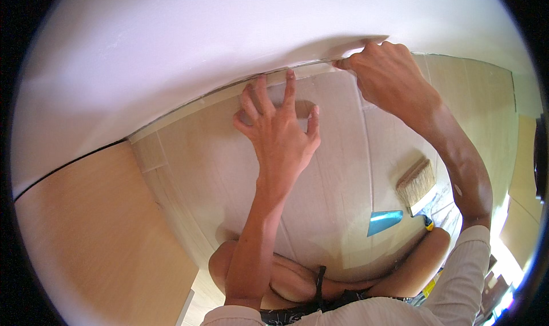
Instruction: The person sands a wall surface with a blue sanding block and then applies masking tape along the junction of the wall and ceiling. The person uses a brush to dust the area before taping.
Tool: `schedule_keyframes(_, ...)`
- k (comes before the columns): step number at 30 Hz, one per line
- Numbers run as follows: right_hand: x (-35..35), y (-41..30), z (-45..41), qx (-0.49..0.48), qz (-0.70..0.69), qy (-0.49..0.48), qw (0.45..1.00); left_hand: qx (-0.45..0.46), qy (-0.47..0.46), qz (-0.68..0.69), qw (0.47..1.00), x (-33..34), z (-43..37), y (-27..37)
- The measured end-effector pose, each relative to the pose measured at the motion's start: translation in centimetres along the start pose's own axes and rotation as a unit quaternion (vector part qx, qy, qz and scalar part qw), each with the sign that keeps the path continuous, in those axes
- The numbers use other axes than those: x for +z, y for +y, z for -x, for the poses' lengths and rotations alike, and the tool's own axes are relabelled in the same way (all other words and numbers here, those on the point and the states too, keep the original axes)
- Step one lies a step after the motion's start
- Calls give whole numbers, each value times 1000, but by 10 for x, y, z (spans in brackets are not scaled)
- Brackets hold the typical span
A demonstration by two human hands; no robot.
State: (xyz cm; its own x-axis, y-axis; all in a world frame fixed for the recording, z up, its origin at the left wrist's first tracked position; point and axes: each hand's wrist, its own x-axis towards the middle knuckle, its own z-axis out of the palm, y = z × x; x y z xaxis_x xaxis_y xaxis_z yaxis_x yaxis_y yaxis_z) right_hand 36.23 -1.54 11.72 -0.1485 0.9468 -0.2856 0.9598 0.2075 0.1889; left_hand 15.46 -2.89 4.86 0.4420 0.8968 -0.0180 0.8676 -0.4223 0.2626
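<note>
A pale strip of tape [218, 95], apparently masking tape, runs on the floor along the foot of the white wall [193, 38]. My left hand [281, 124] has its fingers spread, two fingertips touching the strip close to the wall. Further right, my right hand [386, 75] is curled at the strip's far end, thumb and fingers pinching it against the wall's base. Its knuckles hide most of what lies in the grip. Beyond that hand, the joint between wall and floor shows as a thin dark line.
A wide flat paintbrush [416, 186] lies on the wood-look floor tiles [330, 171] at right, by my knee. Beside it is a blue, flat-bladed piece [384, 221]. A light-wood panel [98, 231] stands at left against the wall. My bent legs [411, 266] frame the near floor.
</note>
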Motion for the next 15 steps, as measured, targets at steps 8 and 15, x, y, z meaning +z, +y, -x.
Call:
schedule_keyframes(8, 2, -2, -5, 9, -4, 5, 1000, 1, 2, -4, 1000, 1, 1, -1)
schedule_keyframes(15, 24, 4, -3, -26, -37, 112, 993, 0, 6, -7, 1000, 3, 1, -2)
